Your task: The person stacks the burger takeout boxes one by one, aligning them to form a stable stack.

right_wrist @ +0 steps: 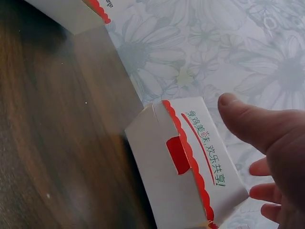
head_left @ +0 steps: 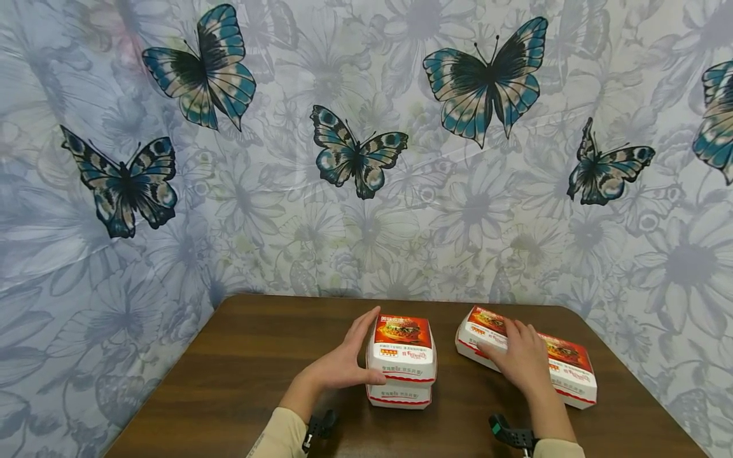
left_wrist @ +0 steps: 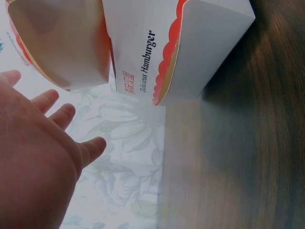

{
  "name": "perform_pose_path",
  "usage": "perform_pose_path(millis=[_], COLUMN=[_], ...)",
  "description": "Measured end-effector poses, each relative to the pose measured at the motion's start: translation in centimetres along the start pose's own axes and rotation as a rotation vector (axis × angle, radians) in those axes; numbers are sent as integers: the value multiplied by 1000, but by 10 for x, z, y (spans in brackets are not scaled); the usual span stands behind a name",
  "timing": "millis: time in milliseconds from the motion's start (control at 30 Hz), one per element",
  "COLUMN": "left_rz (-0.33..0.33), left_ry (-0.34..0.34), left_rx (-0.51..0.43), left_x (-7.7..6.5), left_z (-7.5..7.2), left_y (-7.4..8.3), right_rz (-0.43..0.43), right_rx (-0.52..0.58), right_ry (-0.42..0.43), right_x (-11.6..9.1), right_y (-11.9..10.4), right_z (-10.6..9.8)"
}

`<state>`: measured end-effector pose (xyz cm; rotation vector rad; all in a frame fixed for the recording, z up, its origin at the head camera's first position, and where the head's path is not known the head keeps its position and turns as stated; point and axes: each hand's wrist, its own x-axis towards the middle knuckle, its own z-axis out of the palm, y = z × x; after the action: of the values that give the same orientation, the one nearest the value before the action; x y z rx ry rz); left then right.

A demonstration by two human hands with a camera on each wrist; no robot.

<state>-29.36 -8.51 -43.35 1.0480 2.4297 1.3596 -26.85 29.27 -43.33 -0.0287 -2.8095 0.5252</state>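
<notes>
Two white hamburger boxes with red-and-orange printed lids stand stacked in the middle of the table, an upper box (head_left: 403, 362) on a lower box (head_left: 399, 395). My left hand (head_left: 338, 364) is spread along the stack's left side, thumb toward the front. In the left wrist view its fingers (left_wrist: 64, 116) are straight and apart beside the boxes. Farther right, two similar boxes lie side by side at a slant, a left box (head_left: 475, 332) and a right box (head_left: 574, 375). Over the left one reaches my right hand (head_left: 525, 357), thumb extended; it partly hides both boxes.
The brown wooden table (head_left: 275, 331) ends at a back edge close to a wall covering (head_left: 246, 254) with butterflies and flowers. Bare tabletop shows between the stack and the slanted pair. Each wrist wears a black camera strap (head_left: 512, 434).
</notes>
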Motion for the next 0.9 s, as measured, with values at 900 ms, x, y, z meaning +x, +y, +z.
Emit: perform_pose_path(millis=[900], left_rz=[-19], left_ry=[-3], left_rx=[-5], left_x=[1], left_z=[2], left_y=[-1], right_rz=[-2], right_rx=[63], right_ry=[-82], right_x=[-4], right_y=[-2], right_z=[-4])
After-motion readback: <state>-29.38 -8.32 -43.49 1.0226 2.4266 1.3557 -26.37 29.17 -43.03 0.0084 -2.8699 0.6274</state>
